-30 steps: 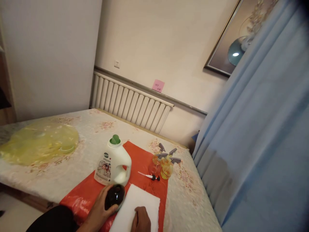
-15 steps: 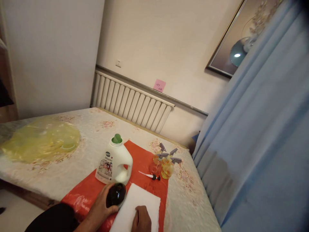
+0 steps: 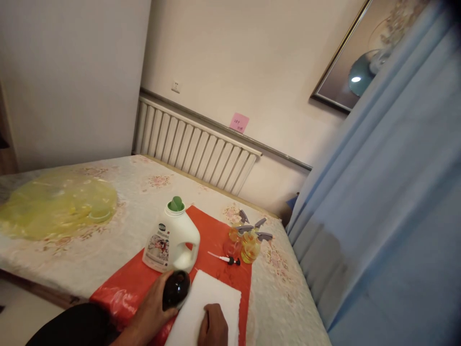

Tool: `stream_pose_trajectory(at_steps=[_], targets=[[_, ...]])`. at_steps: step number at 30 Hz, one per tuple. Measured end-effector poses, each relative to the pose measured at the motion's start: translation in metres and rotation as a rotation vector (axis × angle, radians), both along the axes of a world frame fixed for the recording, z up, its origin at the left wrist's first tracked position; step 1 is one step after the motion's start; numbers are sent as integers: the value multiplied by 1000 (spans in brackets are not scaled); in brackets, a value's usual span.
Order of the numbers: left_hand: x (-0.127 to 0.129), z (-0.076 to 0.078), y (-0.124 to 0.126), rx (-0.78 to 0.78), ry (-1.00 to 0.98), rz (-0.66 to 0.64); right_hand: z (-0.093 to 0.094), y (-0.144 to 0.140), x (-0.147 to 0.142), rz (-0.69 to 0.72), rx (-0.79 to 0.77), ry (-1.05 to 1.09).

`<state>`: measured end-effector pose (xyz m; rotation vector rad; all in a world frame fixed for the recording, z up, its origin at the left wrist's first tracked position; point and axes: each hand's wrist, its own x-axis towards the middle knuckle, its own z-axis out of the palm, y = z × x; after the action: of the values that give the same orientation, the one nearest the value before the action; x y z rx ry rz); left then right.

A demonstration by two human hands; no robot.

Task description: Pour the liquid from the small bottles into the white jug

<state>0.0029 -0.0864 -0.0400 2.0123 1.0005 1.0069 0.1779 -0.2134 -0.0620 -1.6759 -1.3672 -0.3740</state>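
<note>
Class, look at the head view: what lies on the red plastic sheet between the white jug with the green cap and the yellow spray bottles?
In the head view, a small white-and-black pump nozzle lies between the white jug and spray bottles, on the red sheet.

A bed (image 3: pixel 118 230) with a floral cover is carrying a red plastic sheet (image 3: pixel 212 235) at the near right and a yellow plastic bag (image 3: pixel 54 206) lying far left

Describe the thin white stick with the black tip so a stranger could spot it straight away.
Start at the red sheet spread over the flowered tabletop. On its far right part, between the white jug and the cluster of yellow spray bottles, lies the pump tube. It alone lies flat: a thin white stick ending in a black tip.
</note>
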Motion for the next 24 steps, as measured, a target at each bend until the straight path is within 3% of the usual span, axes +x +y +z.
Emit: stream_pose_trajectory(at_steps=[15, 24], targets=[[-1, 30, -9, -16, -16, -19, 4, -4, -2, -17, -111, -32], [23, 61, -6, -128, -104, -292, -2, 2, -5, -65, -64, 2]])
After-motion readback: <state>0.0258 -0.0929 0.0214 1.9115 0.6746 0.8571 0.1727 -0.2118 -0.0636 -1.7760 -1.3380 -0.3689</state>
